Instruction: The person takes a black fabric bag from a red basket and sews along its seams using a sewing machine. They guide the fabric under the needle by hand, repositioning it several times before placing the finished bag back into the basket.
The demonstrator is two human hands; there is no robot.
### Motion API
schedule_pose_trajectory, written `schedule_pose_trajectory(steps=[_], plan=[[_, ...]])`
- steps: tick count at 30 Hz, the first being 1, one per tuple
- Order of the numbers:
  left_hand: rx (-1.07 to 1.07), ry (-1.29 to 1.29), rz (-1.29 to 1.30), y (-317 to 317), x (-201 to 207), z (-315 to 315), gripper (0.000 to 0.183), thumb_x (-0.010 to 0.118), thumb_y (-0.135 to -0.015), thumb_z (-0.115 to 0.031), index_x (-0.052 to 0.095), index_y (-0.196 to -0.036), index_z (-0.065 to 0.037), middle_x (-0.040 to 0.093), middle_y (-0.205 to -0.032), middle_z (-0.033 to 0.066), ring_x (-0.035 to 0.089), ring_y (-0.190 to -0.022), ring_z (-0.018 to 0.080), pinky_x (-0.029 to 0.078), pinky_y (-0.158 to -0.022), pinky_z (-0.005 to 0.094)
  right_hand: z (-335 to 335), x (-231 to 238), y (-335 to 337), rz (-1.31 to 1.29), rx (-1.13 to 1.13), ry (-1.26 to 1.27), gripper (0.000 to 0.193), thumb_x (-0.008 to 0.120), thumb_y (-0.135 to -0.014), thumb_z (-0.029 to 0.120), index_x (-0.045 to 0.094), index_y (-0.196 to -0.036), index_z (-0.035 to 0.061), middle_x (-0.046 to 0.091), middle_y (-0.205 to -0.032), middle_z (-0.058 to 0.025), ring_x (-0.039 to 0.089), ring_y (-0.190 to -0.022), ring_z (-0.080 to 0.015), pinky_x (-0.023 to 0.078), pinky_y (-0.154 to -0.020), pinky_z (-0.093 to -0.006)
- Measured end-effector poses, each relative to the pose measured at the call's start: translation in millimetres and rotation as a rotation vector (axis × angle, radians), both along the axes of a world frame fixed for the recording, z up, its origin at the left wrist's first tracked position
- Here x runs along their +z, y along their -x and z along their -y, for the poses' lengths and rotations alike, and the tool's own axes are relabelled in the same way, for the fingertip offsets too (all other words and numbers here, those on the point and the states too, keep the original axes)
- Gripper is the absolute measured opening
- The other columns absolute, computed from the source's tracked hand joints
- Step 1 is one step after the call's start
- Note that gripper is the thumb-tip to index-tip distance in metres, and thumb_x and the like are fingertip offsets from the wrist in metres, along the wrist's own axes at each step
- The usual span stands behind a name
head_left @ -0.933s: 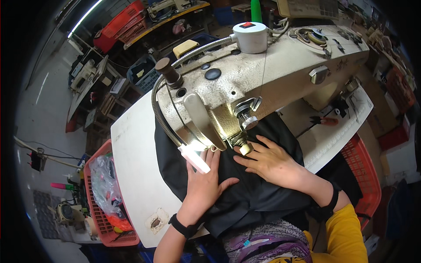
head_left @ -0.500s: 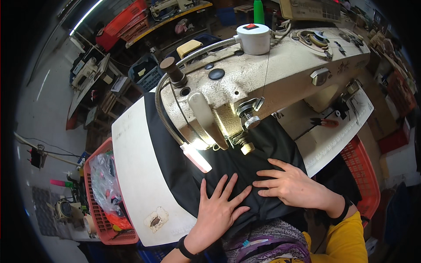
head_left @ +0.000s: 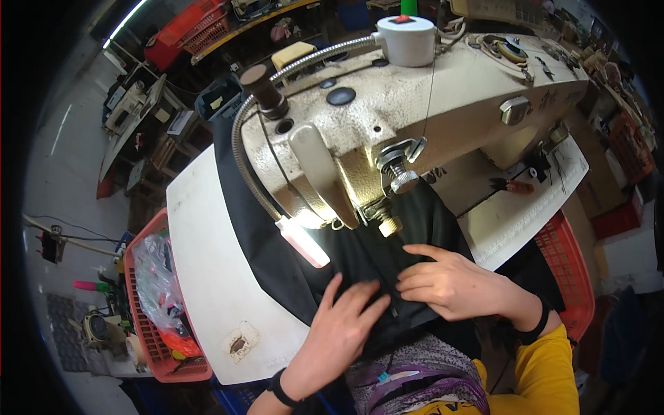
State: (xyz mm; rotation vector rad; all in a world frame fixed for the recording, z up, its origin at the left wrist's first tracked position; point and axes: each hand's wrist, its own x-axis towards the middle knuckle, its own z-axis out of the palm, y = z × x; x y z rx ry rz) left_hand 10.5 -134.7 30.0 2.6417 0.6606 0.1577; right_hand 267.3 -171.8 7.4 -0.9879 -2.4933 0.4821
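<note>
Black fabric (head_left: 277, 266) lies across the white machine bed and passes beneath the head of a cream sewing machine (head_left: 449, 111). On its near part rests my left hand (head_left: 339, 332), fingers apart and bent, some tips blurred and the thumb hidden. To its right, my right hand (head_left: 453, 283) bends several fingers close together against the fabric, with the outermost finger stretched out; these fingertips seem to pinch a fold. A lit lamp (head_left: 304, 243) on a bendy metal neck shines beside the needle area. The needle itself is hidden behind the machine head.
Orange-handled snips (head_left: 515, 186) lie on the bed's right side. A red basket (head_left: 142, 304) holding plastic bags stands at the left, another red basket (head_left: 573, 277) at the right. A purple and grey patterned cloth (head_left: 415, 377) covers my lap. Other sewing machines stand farther back.
Both hands have gone from lying flat with spread fingers to bent fingers. My right hand's fingers have drawn together. The view has shifted slightly, and the black fabric is little moved.
</note>
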Motion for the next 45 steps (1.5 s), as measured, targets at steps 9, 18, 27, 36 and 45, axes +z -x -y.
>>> schedule_pose_trajectory(steps=[9, 18, 27, 36, 45], plan=[[0.096, 0.104, -0.124, 0.8, -5.7, 42.5, 0.024, 0.076, -0.086, -0.023, 0.065, -0.100, -0.007, 0.061, -0.094, 0.0066, 0.060, -0.101, 0.0232, 0.044, -0.106, 0.0489, 36.5, 16.1, 6.3, 0.155, -0.028, 0.100, 0.031, 0.077, -0.080, 0.030, 0.064, -0.097, 0.0063, 0.061, -0.097, -0.0055, 0.060, -0.101, -0.0229, 0.034, -0.118, -0.0465], [0.275, -0.164, -0.174, -12.1, -15.8, 35.3, 0.072, 0.074, -0.082, -0.027, 0.047, -0.147, -0.012, 0.047, -0.150, 0.0113, 0.045, -0.136, 0.0334, 0.039, -0.107, 0.0497, 49.3, 6.3, 15.4, 0.224, -0.099, -0.098, 0.022, 0.065, -0.076, 0.011, 0.061, -0.094, 0.0006, 0.065, -0.126, -0.0208, 0.060, -0.124, -0.0298, 0.035, -0.118, -0.0450], [0.187, -0.169, -0.267, -0.1, -1.7, 30.2, 0.072, 0.064, -0.080, 0.000, 0.052, -0.146, -0.026, 0.045, -0.153, 0.0134, 0.045, -0.138, 0.0333, 0.037, -0.110, 0.0488, 64.3, -2.8, 18.8, 0.357, -0.129, -0.314, 0.016, 0.062, -0.081, 0.014, 0.063, -0.093, 0.0036, 0.069, -0.115, -0.0171, 0.065, -0.109, -0.0231, 0.044, -0.106, -0.0362], [-0.006, -0.052, -0.148, 4.4, -4.5, 36.3, 0.068, 0.061, -0.078, 0.002, 0.053, -0.144, -0.011, 0.045, -0.150, 0.0212, 0.046, -0.137, 0.0380, 0.033, -0.117, 0.0519, 68.9, -17.9, 7.7, 0.281, -0.055, -0.366, 0.009, 0.065, -0.081, 0.016, 0.065, -0.089, 0.0118, 0.067, -0.103, -0.0012, 0.062, -0.105, -0.0147, 0.044, -0.101, -0.0337], [-0.013, -0.049, -0.156, 6.9, 1.1, 41.0, 0.060, 0.062, -0.075, 0.002, 0.064, -0.133, -0.011, 0.048, -0.146, 0.0236, 0.047, -0.136, 0.0377, 0.032, -0.118, 0.0522, 68.4, -10.5, 6.8, 0.215, -0.076, -0.224, 0.005, 0.064, -0.082, 0.017, 0.062, -0.082, 0.0123, 0.069, -0.116, -0.0032, 0.063, -0.111, -0.0163, 0.042, -0.103, -0.0374]])
